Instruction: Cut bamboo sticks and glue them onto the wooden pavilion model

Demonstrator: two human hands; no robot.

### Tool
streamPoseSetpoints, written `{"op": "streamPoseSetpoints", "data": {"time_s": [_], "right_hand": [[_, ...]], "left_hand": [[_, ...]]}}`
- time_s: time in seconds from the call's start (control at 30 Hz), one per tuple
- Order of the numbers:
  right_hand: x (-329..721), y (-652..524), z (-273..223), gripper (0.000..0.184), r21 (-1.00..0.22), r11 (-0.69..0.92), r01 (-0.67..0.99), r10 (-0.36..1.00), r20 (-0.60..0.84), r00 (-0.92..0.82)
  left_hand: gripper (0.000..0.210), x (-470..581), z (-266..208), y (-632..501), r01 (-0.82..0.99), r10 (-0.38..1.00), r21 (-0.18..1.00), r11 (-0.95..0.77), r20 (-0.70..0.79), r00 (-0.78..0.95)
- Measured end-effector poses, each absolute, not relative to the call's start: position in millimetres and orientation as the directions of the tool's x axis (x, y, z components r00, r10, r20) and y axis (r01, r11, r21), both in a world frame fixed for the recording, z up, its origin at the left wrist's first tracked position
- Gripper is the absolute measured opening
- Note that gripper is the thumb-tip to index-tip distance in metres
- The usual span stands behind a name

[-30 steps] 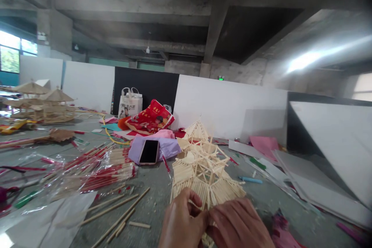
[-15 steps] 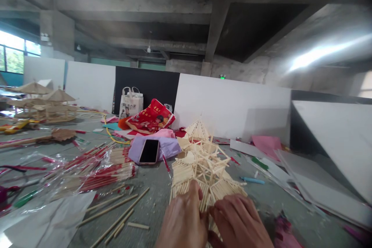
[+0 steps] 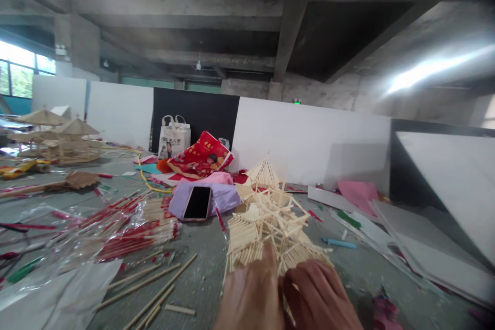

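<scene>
A pavilion model built of thin wooden sticks (image 3: pixel 253 232) stands on the table in front of me, with a pointed roof at its far end and a ribbed, sloping roof on the near side. My left hand (image 3: pixel 249 294) is at its near edge, index finger stretched forward over the sticks, the other fingers curled under. Beside it, my right hand (image 3: pixel 320 294) rests against the near right of the model with its fingers bent and drawn together. The hands themselves hide both sets of fingertips and whatever is between them.
Loose sticks (image 3: pixel 162 289) and red-tipped stick bundles (image 3: pixel 135 234) in plastic lie to the left. A phone (image 3: pixel 197 203) sits on purple paper (image 3: pixel 228 196). Behind are a red bag (image 3: pixel 203 157) and a white bag (image 3: pixel 175 136). A blue pen (image 3: pixel 339 243) and white boards (image 3: pixel 421 237) lie right.
My left hand has shifted slightly right and its index finger now reaches forward over the sticks. My right hand has barely moved. The model has turned or shifted slightly.
</scene>
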State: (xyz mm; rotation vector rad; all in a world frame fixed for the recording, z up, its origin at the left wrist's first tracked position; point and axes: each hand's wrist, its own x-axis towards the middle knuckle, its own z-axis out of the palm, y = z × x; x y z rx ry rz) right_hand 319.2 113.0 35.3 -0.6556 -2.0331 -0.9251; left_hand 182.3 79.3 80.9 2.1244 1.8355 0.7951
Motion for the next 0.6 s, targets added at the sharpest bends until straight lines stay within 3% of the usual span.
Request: {"op": "streamPoseSetpoints", "data": {"time_s": [0.37, 0.6], "right_hand": [[313.2, 114.2, 41.9, 0.032, 0.242, 0.677, 0.695, 0.136, 0.887, -0.441], [315.6, 115.3, 37.6, 0.025, 0.329, 0.652, 0.683, 0.115, 0.847, -0.519]], "left_hand": [[0.029, 184.9, 96.0, 76.4, 0.924, 0.979, 0.331, -0.194, 0.127, 0.16], [0.027, 183.0, 88.2, 78.3, 0.915, 0.971, 0.339, -0.22, 0.166, 0.172]]}}
